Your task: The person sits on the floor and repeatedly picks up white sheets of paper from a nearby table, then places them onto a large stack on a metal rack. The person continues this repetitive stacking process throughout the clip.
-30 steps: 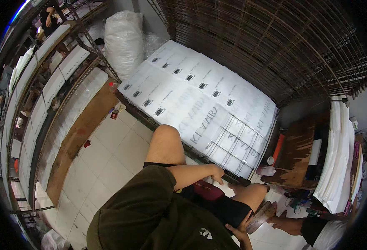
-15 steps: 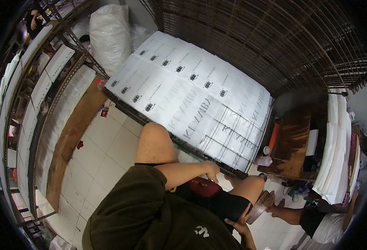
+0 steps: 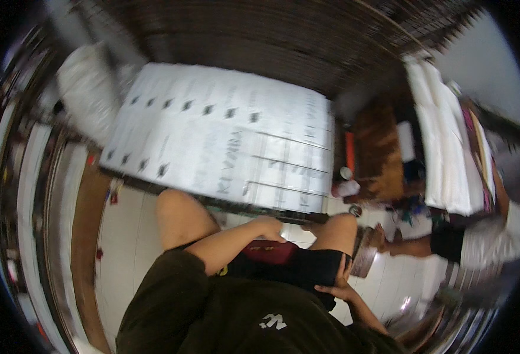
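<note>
My left hand grips a thin, dark, rigid strip, light to lift; right hand rests flat on my thigh.

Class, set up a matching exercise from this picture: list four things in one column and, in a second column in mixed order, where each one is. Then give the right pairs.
Things:
1. left hand
2. right hand
3. big stack of white sheets
4. red pouch

Places:
A. on the lap, between the thighs
B. on the side of the right thigh
C. on the floor ahead of the knees
D. just above the red pouch, near the edge of the stack

Pairs: 1-D, 2-B, 3-C, 4-A
</note>
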{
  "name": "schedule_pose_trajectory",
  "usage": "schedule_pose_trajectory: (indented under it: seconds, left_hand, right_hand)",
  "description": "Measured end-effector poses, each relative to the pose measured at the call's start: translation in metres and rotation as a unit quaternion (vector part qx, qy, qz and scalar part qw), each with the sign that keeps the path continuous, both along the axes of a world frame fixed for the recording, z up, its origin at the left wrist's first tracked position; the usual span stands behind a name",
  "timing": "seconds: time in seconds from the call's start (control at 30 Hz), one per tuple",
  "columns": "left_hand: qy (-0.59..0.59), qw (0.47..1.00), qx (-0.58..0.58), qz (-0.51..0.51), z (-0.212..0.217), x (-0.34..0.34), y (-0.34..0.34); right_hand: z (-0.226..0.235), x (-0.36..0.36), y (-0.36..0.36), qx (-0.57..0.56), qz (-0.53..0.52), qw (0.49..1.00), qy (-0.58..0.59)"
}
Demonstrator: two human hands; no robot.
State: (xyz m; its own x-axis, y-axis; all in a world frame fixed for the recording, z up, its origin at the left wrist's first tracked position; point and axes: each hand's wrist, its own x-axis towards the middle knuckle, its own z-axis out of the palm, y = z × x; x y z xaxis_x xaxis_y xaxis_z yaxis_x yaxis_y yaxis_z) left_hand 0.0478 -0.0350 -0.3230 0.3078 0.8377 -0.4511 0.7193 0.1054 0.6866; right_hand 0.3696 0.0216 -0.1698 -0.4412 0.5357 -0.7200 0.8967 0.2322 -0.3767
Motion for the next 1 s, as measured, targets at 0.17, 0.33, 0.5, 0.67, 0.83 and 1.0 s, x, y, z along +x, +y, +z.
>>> schedule_pose_trajectory:
  seconds: [0.17, 0.33, 0.5, 0.67, 0.83, 1.0]
  left_hand:
    - [-0.005, 0.999, -0.04, -0.004, 0.037, -0.009, 0.007]
    - [-0.01, 0.999, -0.037, 0.022, 0.024, -0.008, 0.003]
    - [-0.001, 0.998, -0.053, 0.023, 0.032, -0.008, -0.001]
    - [0.007, 0.998, -0.061, 0.022, 0.029, -0.012, -0.004]
    - [0.009, 0.997, -0.075, 0.029, 0.036, -0.01, -0.005]
    - [0.01, 0.997, -0.069, 0.031, 0.031, -0.014, -0.006]
  right_hand:
    - [-0.004, 0.008, 0.006, 0.001, -0.006, 1.0, -0.005]
    - [0.009, 0.002, 0.008, -0.037, -0.007, 0.999, -0.031]
    - [0.007, 0.007, -0.001, -0.016, -0.011, 0.999, -0.031]
    - [0.01, 0.004, -0.003, -0.018, -0.012, 1.0, -0.013]
    - [0.008, 0.006, -0.002, -0.014, -0.006, 1.0, -0.019]
    - [0.009, 0.002, 0.001, -0.019, 0.002, 0.999, -0.026]
